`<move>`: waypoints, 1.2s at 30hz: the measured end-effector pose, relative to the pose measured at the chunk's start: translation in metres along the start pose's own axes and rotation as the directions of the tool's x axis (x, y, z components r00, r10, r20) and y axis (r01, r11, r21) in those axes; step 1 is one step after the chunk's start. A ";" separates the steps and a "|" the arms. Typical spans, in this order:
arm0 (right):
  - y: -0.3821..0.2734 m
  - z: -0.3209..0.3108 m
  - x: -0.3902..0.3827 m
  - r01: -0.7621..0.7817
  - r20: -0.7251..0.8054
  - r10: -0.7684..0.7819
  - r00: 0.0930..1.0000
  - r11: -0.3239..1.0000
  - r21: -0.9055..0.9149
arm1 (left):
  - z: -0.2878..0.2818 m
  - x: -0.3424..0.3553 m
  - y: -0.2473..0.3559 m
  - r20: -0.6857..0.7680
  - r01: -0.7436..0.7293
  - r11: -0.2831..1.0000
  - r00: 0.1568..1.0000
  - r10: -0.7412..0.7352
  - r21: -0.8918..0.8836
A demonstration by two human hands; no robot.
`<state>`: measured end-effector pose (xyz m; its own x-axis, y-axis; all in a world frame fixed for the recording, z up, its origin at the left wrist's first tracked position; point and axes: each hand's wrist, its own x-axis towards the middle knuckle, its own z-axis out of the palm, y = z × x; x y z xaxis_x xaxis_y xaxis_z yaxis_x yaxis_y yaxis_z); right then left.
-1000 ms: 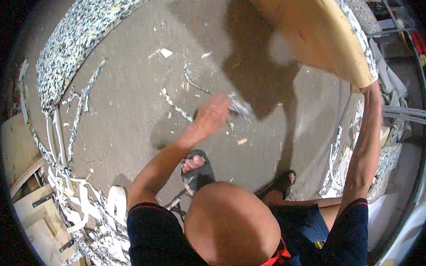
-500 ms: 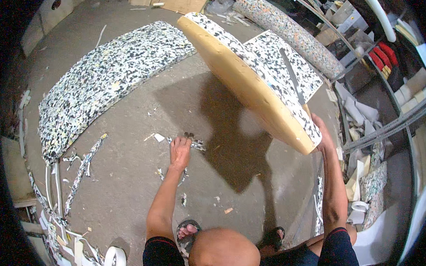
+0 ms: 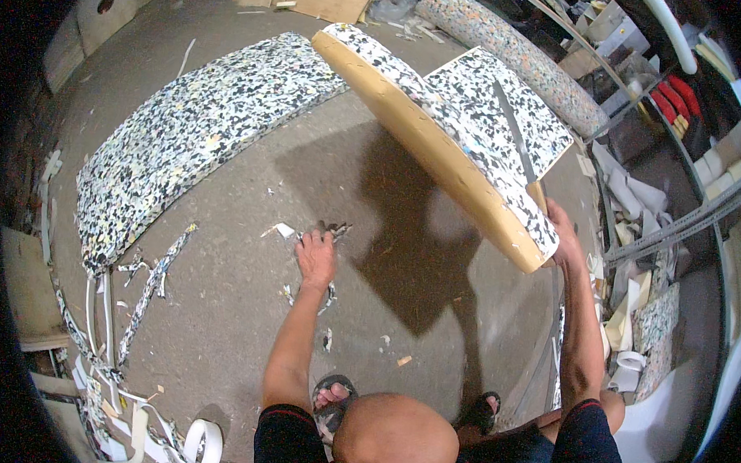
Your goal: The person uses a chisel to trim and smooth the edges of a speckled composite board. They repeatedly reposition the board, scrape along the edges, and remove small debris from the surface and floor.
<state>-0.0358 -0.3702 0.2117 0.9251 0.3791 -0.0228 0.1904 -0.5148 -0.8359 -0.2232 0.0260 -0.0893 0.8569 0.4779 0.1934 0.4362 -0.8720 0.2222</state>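
My left hand (image 3: pixel 316 259) reaches down to the floor, fingers spread and lying over a small heap of speckled foam scraps (image 3: pixel 338 229). A white scrap (image 3: pixel 285 229) lies beside its fingers. My right hand (image 3: pixel 563 232) is closed round the near end of a thick foam slab (image 3: pixel 438 152), speckled black and white with a tan covering on one side. The slab is raised and tilted off the floor. A long-bladed knife (image 3: pixel 517 134) with a wooden handle lies along its speckled side, handle end at my right hand; the fingers behind the slab are hidden.
A large curved speckled foam sheet (image 3: pixel 203 128) lies at the left, a square speckled piece (image 3: pixel 465 80) beyond the slab. A foam roll (image 3: pixel 515 61) lies at the back. Shelving (image 3: pixel 672 230) with offcuts stands right; foam strips (image 3: pixel 152 285) and a white roll (image 3: pixel 204 444) lie left.
My left hand has shifted slightly forward, with the scraps bunched closer to its fingers. The slab and knife stay in my right hand, nearly still. The view has shifted a little.
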 end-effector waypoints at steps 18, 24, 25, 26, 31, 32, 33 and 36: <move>-0.027 0.013 -0.010 -0.091 -0.052 0.082 0.995 0.969 -0.229 | -0.217 -0.106 -0.374 -0.255 0.706 0.480 0.665 -0.701 0.521; -0.021 0.029 -0.023 -0.081 -0.036 0.077 0.996 0.987 -0.141 | -0.277 -0.082 -0.310 -0.152 0.294 0.589 0.793 -0.590 -0.753; -0.018 0.032 -0.024 -0.098 -0.083 0.083 0.993 0.975 -0.198 | -0.265 -0.060 -0.270 -0.174 0.149 0.520 0.837 -0.520 -0.841; -0.014 0.037 -0.027 -0.049 -0.112 0.023 0.993 0.969 -0.240 | -0.248 -0.034 -0.230 -0.147 0.109 0.459 0.860 -0.488 -0.882; -0.015 0.065 -0.050 -0.010 -0.159 -0.014 0.987 0.988 -0.151 | -0.198 0.125 -0.069 -0.095 -0.105 -0.006 0.918 -0.385 -0.994; -0.017 0.068 -0.053 -0.011 -0.142 -0.015 0.990 0.983 -0.183 | -0.199 0.160 -0.057 0.029 -0.031 -0.165 0.936 -0.351 -0.986; -0.019 0.071 -0.057 -0.031 -0.176 -0.010 0.984 0.973 -0.229 | -0.198 0.190 -0.046 0.157 0.042 -0.266 0.889 -0.430 -0.963; -0.019 0.087 -0.070 -0.073 -0.174 0.026 0.984 0.960 -0.269 | -0.188 0.242 -0.050 0.210 0.044 -0.443 0.919 -0.333 -0.896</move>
<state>-0.1331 -0.3198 0.1816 0.9729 0.2256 0.0510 0.2033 -0.7289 -0.6537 -0.0896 0.2054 0.1257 0.6999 0.7077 -0.0966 -0.4017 0.5018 0.7661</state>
